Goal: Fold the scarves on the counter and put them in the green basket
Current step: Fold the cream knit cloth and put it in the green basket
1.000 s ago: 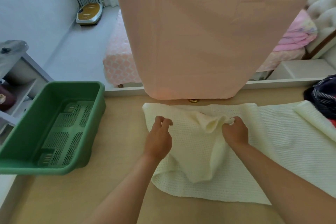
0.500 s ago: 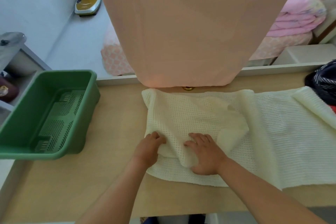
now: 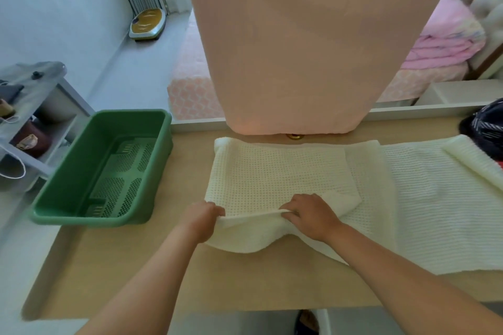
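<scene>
— What covers most of the surface (image 3: 245, 280)?
— A cream knitted scarf (image 3: 275, 171). Its long axis goes from left to right, along the near edge of the surface, and its right part runs out of view. The left end is folded over toward the right, so two layers lie there.
— Where is the green basket (image 3: 81, 221)?
— On the left part of the surface, apart from the scarf. Its long side points away from the person.
— And the hands?
— The left hand (image 3: 202, 219) pinches the near edge of the folded layer at its left corner. The right hand (image 3: 310, 215) pinches the same edge further right. Between them this edge is a little raised.
</scene>
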{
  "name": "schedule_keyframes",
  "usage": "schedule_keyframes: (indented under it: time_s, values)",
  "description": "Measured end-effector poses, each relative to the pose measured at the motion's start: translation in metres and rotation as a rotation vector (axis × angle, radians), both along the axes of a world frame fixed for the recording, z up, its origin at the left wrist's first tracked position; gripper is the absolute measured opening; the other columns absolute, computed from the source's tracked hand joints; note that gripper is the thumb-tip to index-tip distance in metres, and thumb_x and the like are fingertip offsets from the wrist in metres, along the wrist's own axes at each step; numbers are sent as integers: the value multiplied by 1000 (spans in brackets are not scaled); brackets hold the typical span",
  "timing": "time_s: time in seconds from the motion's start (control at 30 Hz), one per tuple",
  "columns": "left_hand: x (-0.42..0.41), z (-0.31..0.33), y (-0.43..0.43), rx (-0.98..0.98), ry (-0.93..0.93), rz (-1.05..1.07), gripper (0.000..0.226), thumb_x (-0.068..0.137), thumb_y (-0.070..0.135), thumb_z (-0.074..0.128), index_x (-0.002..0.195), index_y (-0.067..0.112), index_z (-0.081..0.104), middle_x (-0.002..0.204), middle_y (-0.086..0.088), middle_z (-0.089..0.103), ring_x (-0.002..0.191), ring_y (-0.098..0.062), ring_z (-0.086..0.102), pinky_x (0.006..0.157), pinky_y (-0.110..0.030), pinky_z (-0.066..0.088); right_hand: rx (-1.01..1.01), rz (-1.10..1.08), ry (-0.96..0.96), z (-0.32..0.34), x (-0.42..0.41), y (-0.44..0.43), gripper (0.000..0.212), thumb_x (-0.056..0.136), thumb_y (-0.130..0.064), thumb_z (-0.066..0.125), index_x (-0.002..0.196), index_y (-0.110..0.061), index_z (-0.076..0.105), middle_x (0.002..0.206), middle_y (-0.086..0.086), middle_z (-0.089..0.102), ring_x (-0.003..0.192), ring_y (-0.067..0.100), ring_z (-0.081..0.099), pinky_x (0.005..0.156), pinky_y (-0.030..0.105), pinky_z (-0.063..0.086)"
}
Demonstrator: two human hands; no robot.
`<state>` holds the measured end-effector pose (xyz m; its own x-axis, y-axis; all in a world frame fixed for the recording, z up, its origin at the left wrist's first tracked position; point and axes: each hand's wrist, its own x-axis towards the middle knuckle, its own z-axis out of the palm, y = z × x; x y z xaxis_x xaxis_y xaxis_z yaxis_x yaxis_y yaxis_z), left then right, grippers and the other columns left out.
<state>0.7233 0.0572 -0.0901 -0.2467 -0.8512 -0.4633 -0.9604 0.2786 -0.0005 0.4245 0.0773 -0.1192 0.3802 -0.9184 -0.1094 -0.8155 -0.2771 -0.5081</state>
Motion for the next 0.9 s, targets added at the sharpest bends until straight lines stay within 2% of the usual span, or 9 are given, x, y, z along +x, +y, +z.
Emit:
schedule_keyframes:
  time_s: [0.1, 0.17, 0.23, 0.33, 0.4, 0.47, 0.57, 0.77, 0.9]
  values:
    - [20, 0, 9, 167, -50, 27, 49, 93, 8, 48, 137, 31, 53, 129, 3, 58, 117, -19, 56, 92, -27, 45, 20, -25, -5, 8, 23, 10, 32, 99, -40, 49, 77, -26, 68, 71, -11, 56, 67, 8, 52, 69, 29, 42]
    - [28, 3, 17, 390, -96, 71, 54, 93, 8, 47, 145, 23, 44, 144, 0, 49, 130, -20, 49, 105, -30, 40, 207, 4, 7, 12, 41, 21, 36, 97, -38, 52, 64, -25, 55, 65, -12, 52, 61, 7, 48, 60, 27, 37]
    - [40, 1, 22, 597, -141, 114, 53, 89, 19, 58, 142, 19, 50, 141, -1, 54, 127, -21, 52, 106, -35, 43, 466, 65, 108, 14, 59, 28, 28, 93, -45, 56, 78, -26, 71, 81, -12, 66, 74, 6, 58, 68, 25, 47]
    - [54, -3, 23, 759, -72, 242, 46, 87, 37, 63, 128, 16, 61, 126, -4, 66, 113, -21, 63, 99, -39, 50, 708, 20, 143, 12, 80, 30, 44, 88, -56, 60, 97, -16, 76, 96, 0, 74, 82, 11, 66, 77, 31, 56]
    - [57, -7, 17, 626, 8, 220, 36, 93, 32, 57, 123, 14, 65, 122, -5, 68, 109, -20, 65, 95, -35, 53, 628, -39, 120, 16, 86, 22, 39, 94, -51, 56, 110, -19, 73, 108, -4, 71, 90, 11, 64, 83, 29, 54]
    - [55, -11, 5, 369, 97, 190, 27, 96, 27, 51, 116, 20, 68, 119, 1, 68, 106, -17, 64, 93, -33, 53, 474, -97, 140, 20, 85, 6, 32, 99, -42, 52, 119, -24, 69, 119, -7, 67, 100, 11, 61, 90, 28, 51]
    - [45, -15, -19, 139, 238, 248, 28, 96, 17, 46, 112, 26, 67, 118, 5, 65, 101, -16, 62, 89, -33, 54, 328, -204, 128, 22, 75, -25, 27, 100, -31, 50, 118, -24, 69, 118, -6, 68, 101, 12, 61, 91, 30, 51]
    - [12, -23, -79, -123, 363, 217, 45, 96, 4, 43, 136, 23, 49, 134, 0, 52, 118, -23, 53, 96, -41, 48, 108, -304, 165, 13, 42, -95, 37, 100, -12, 44, 133, -22, 58, 139, -1, 51, 125, 18, 48, 100, 35, 45]
    - [-6, -35, -120, -210, 316, 115, 57, 96, 6, 48, 150, 21, 34, 153, -3, 37, 140, -24, 34, 113, -41, 33, 35, -210, 340, -5, 21, -134, 60, 96, -1, 40, 152, -22, 36, 159, 3, 30, 144, 23, 28, 116, 39, 27]
